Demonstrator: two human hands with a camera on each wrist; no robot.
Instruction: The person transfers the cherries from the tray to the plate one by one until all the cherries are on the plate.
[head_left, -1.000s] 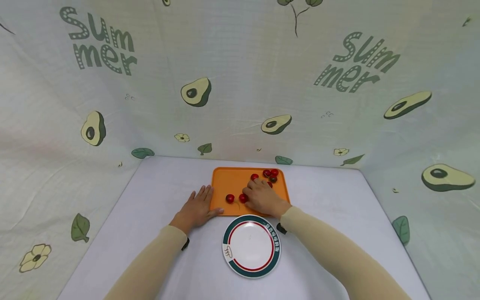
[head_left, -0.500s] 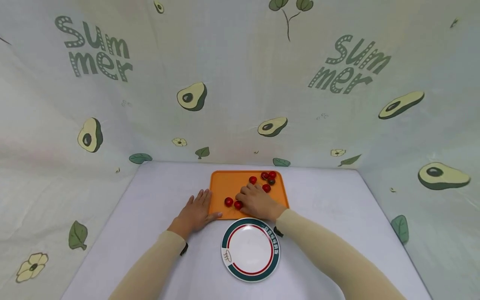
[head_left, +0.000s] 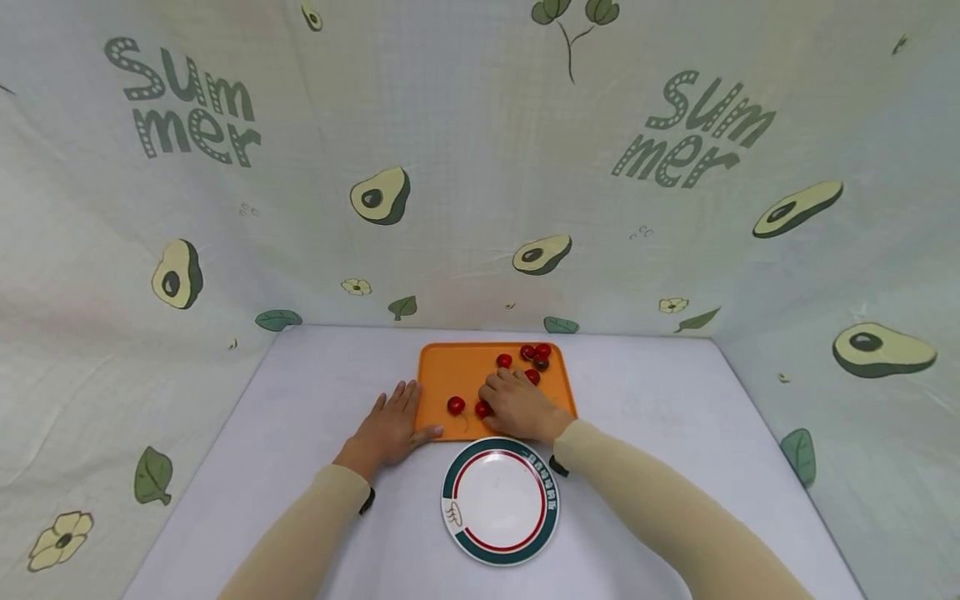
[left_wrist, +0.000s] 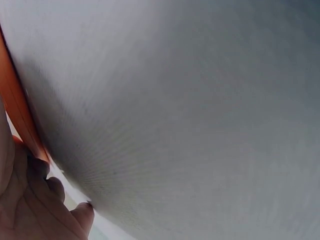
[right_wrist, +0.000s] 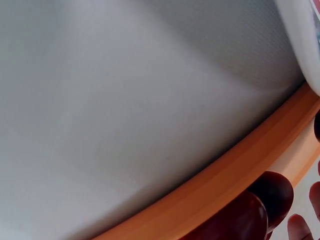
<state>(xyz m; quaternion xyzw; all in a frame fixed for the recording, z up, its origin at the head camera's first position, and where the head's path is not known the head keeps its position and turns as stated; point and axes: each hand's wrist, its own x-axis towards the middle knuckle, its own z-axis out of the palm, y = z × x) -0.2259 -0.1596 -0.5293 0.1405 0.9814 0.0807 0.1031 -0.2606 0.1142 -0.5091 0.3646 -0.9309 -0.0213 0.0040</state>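
Your left hand [head_left: 387,427] lies flat with straight fingers, palm down, at the tray's left edge, thumb over the near left corner; it grips nothing. Your right hand [head_left: 517,404] reaches over the orange tray [head_left: 446,373], thumb and fingers curled around a red cherry [head_left: 483,409] at the fingertips. Your own fingers cover part of that fruit, so how firm the hold is I can't say.

Just left of it on the tray: one loose cherry [head_left: 456,406], stem showing. Beyond your knuckles, a single cherry [head_left: 504,361] sits toward the far edge; another cherry [head_left: 532,377] is partly hidden behind your right hand. Far right corner has a cluster of three cherries [head_left: 541,364], two bright red, one darker. Right wrist view adds two dark cherries [right_wrist: 271,196] close to the tray wall, near your fingertips.

Nearer to you, the round plate [head_left: 500,500], white with a green band and red ring, stands right by the tray's near edge, between your forearms. All of it is on a white-covered table [head_left: 322,383]. Beige sleeves [head_left: 660,500], dark wristbands [head_left: 560,467]. Behind, a pale backdrop [head_left: 450,125] printed with avocados, leaves and "summer".
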